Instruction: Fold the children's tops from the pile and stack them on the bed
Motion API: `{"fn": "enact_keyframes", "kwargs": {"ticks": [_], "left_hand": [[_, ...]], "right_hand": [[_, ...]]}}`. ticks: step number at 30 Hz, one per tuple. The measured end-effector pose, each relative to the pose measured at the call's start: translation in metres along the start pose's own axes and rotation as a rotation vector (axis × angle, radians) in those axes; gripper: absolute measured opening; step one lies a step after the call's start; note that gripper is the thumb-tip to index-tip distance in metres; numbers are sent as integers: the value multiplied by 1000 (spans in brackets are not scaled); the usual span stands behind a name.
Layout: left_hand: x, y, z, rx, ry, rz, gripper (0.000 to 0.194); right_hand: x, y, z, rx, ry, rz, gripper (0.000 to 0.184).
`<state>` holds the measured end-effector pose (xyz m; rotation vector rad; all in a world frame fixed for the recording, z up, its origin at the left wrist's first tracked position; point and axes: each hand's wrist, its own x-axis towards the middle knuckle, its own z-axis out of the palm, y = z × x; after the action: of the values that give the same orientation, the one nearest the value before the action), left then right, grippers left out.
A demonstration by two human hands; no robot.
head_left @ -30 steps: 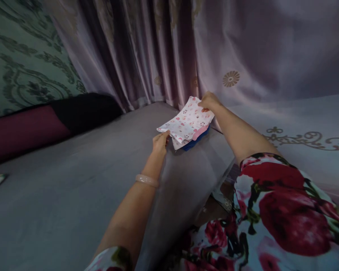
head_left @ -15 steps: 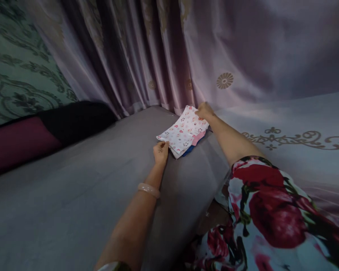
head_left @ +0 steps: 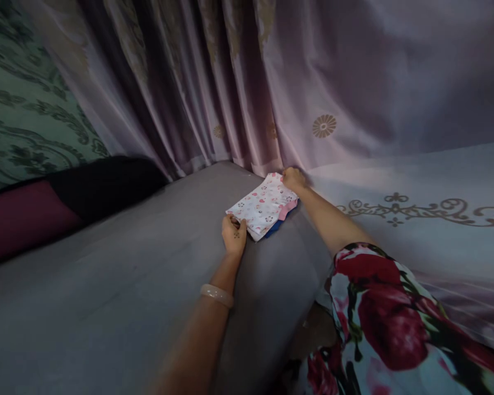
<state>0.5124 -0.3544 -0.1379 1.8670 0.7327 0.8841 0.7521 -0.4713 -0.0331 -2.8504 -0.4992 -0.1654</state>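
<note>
A small stack of folded clothes lies at the far corner of the grey bed [head_left: 107, 274]. On top is a white cloth with small coloured prints [head_left: 261, 206]; pink [head_left: 288, 209] and blue [head_left: 274, 229] pieces show beneath it. My left hand [head_left: 234, 235] pinches the near corner of the white printed cloth. At the far corner of that cloth rests my right hand [head_left: 293, 178], fingers curled on its edge against the curtain. A pale bangle [head_left: 217, 294] circles my left wrist.
Purple curtains [head_left: 230, 82] hang right behind the stack. A dark bolster [head_left: 66, 203], maroon and black, lies along the green patterned wall [head_left: 20, 109] at the left. Lilac fabric with a scroll pattern [head_left: 415, 211] spreads at the right.
The white printed cloth was raised at its edges and now lies flat on the stack. Both hands have lowered with it and stay at its corners.
</note>
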Motion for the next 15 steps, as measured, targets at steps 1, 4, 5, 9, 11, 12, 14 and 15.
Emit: {"fn": "enact_keyframes", "kwargs": {"ticks": [1,4,5,9,11,12,14,15], "left_hand": [[0,-2,1,13,24,36,39],[-1,-5,3,100,63,161,38],[-1,-5,3,137,53,205,37],[-5,-1,7,280,-31,327,41],[-7,1,8,345,-77,331,49],[-8,2,9,372,-110,322,53],[-9,5,8,408,-185,289,58],[-10,6,8,419,-219,272,60]], "right_hand": [[-2,0,2,-15,-4,-12,33],[-10,-4,10,-58,-31,-40,38],[-13,-5,13,-74,-38,-48,38],[-27,-7,32,-133,-16,-81,36],[-34,-5,42,-119,-5,-44,43],[-37,-4,46,-94,-6,-9,46],[-42,-1,52,-29,-8,56,51],[-44,1,54,1,-7,76,53]]}}
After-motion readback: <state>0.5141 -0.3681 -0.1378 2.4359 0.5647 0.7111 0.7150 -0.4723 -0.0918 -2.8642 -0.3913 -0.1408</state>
